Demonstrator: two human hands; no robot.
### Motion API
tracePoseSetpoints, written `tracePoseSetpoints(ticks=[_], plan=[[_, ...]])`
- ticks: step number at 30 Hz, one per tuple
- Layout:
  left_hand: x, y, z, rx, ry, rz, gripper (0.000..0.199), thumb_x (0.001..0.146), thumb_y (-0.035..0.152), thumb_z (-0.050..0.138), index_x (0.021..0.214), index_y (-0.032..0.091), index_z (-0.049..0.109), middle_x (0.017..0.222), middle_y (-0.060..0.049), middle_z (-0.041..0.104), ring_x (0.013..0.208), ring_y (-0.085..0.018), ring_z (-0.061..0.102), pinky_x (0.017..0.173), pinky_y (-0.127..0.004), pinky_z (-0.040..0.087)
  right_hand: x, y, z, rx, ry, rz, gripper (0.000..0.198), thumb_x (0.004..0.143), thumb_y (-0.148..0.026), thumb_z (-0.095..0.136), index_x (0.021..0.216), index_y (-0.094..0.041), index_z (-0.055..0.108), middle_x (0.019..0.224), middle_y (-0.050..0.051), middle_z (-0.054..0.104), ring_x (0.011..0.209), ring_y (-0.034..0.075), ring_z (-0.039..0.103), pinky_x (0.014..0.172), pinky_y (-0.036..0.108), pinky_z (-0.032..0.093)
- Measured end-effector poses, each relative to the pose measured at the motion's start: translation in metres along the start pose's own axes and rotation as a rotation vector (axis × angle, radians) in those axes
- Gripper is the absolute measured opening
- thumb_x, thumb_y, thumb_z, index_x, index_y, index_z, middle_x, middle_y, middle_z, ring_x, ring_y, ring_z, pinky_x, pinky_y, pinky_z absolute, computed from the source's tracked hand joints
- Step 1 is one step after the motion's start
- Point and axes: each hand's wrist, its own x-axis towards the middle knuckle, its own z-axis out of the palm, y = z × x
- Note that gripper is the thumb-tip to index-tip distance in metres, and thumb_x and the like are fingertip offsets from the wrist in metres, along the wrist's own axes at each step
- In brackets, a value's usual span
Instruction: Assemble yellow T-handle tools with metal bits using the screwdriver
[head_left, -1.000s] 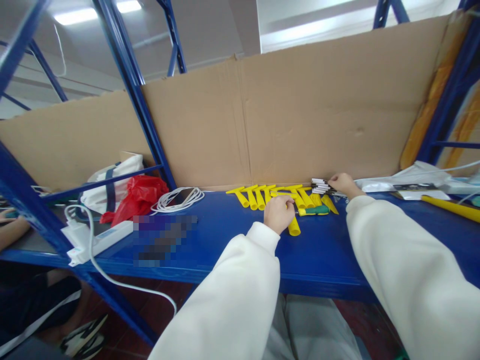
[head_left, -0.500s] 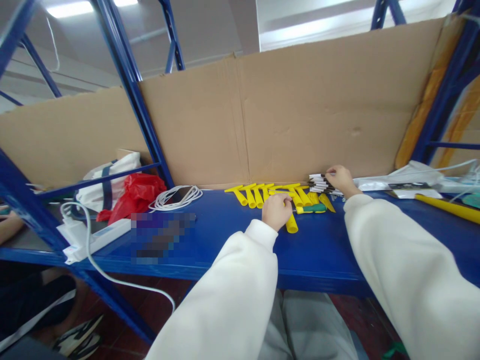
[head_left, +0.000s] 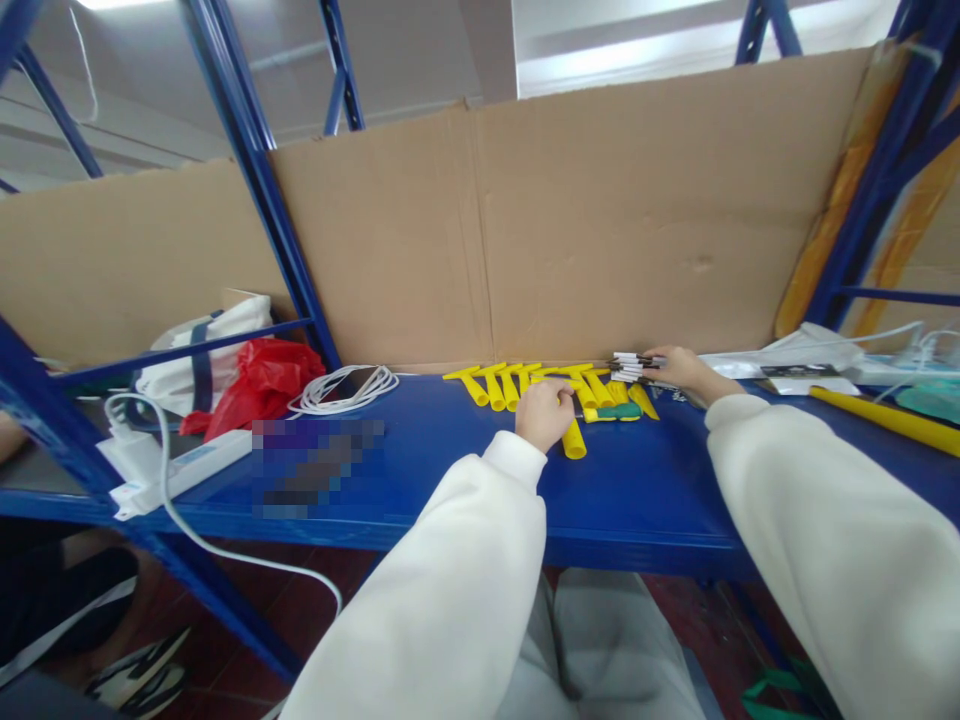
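Note:
My left hand point(head_left: 543, 414) is closed around the upper part of a yellow T-shaped plastic piece point(head_left: 574, 441), whose tube end points toward me above the blue shelf. At the back, the fingers of my right hand point(head_left: 681, 371) are pinched together at the dark ends of a small pile of white-and-black sticks point(head_left: 628, 367). Whether one is between the fingertips is too small to make out. A screwdriver point(head_left: 613, 412) with a green and yellow handle lies between my hands. Several more yellow T-shaped pieces point(head_left: 495, 388) lie in a row left of the pile.
A cardboard panel point(head_left: 600, 220) stands behind the blue shelf point(head_left: 450, 470). Leftward are a coiled white cable point(head_left: 345, 390), a red plastic bag point(head_left: 266, 385) and a white power strip point(head_left: 187, 470). On the right lies a long yellow bar point(head_left: 885, 418). Someone's leg point(head_left: 67, 600) shows lower left.
My right hand has come down slightly at the stick pile, its fingers now lower against the dark ends. My left hand keeps the yellow piece in nearly the same place. The view has shifted slightly.

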Motion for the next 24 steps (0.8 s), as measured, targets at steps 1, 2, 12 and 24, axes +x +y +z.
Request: tracePoseSetpoints(ticks=[1,2,12,24], plan=[[0.0,0.0,0.0,-0.001,0.002,-0.002,0.034,0.092,0.009,0.052,0.1,0.022,0.081,0.113,-0.004,0.079,0.114,-0.019,0.071,0.108,-0.032,0.051,-0.001,0.002,0.0,-0.013,-0.01,-0.034,0.039,0.075,-0.029,0.067,0.112,-0.02,0.078,0.107,0.01,0.079,0.101,0.032,0.073,0.089,0.039,0.058],[0.0,0.0,0.0,-0.003,0.003,-0.003,0.034,0.092,0.009,0.052,0.1,0.022,0.082,0.112,-0.004,0.079,0.114,-0.02,0.071,0.108,-0.033,0.052,-0.002,0.003,0.0,-0.027,-0.022,-0.07,0.04,0.075,-0.027,0.068,0.113,-0.02,0.077,0.109,0.01,0.078,0.103,0.032,0.072,0.091,0.04,0.058],[-0.001,0.001,-0.002,0.001,0.001,-0.002,0.033,0.093,0.009,0.051,0.1,0.022,0.081,0.113,-0.003,0.079,0.114,-0.019,0.071,0.106,-0.032,0.052,-0.002,0.014,0.006,-0.166,-0.108,-0.219,0.053,0.071,-0.013,0.07,0.124,-0.013,0.067,0.125,0.019,0.07,0.12,0.034,0.064,0.103,0.044,0.052],[-0.001,0.001,0.0,-0.005,0.001,0.018,0.034,0.092,0.009,0.051,0.1,0.023,0.081,0.112,-0.003,0.079,0.114,-0.02,0.071,0.107,-0.032,0.051,-0.002,0.007,0.008,-0.308,-0.081,-0.287,0.038,0.083,-0.01,0.057,0.12,-0.013,0.064,0.119,0.019,0.069,0.114,0.03,0.064,0.099,0.041,0.051]])
